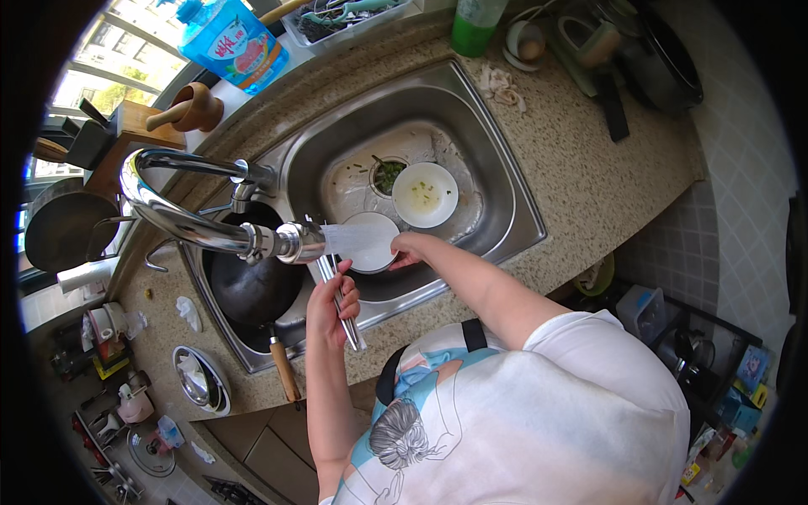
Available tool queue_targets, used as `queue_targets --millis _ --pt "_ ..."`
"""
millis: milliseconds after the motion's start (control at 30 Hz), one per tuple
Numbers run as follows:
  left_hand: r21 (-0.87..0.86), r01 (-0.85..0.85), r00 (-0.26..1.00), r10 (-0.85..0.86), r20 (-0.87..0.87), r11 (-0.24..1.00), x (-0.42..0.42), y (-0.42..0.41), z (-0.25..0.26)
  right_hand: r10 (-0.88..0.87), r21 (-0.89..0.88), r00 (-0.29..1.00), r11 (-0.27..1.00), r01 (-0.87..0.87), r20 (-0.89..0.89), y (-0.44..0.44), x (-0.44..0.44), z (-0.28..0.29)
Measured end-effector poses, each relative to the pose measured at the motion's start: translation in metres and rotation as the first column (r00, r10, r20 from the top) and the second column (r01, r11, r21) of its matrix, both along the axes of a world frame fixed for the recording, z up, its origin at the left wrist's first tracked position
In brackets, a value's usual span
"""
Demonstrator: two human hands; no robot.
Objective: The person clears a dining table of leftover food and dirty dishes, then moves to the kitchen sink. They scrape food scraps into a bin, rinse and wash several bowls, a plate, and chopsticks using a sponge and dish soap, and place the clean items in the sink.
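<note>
My left hand [333, 303] is closed around a bundle of metal chopsticks [346, 315], whose far ends reach up beside the faucet head [302, 242]. Water runs from the faucet over a white bowl [371, 243] in the large steel basin. The fingers of my right hand [407, 250] grip that bowl's rim. Right behind it, on the basin floor, rests another white bowl [425, 196] with cloudy liquid and green bits inside. Green scraps [387, 175] lie at the drain, partly covered by this second bowl.
A dark wok [255, 284] with a wooden handle fills the smaller basin. Nested bowls [202, 380] stand on the counter at lower left. A blue detergent bottle [237, 47] and a wooden mortar [197, 108] are on the sill. A crumpled cloth [502, 87] lies right of the sink.
</note>
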State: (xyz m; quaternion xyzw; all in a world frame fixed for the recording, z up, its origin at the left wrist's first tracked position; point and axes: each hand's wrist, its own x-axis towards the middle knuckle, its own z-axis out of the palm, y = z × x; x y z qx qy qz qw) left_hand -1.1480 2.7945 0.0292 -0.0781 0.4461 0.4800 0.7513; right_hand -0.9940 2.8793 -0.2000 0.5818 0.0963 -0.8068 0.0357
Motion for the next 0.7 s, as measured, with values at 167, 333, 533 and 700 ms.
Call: queue_targets --millis 167,333,533,700 --pt "-0.017 0.038 0.999 -0.038 -0.005 0.999 0.002 0.01 -0.003 0.062 0.191 0.993 0.981 -0.041 -0.103 -0.006 0.01 0.003" --pt "0.017 0.049 0.997 -0.048 -0.067 0.999 -0.001 0.024 -0.001 -0.12 -0.009 0.993 0.993 0.12 -0.023 0.006 0.032 0.009" --pt "0.216 -0.117 0.973 0.155 -0.169 0.969 -0.008 0.023 0.041 -0.719 0.173 0.687 0.693 0.7 0.106 0.009 0.061 -0.011" --pt "0.316 -0.241 0.944 0.297 -0.141 0.918 -0.014 0.021 0.08 -0.765 0.386 0.622 0.631 0.673 0.167 0.027 0.065 0.022"
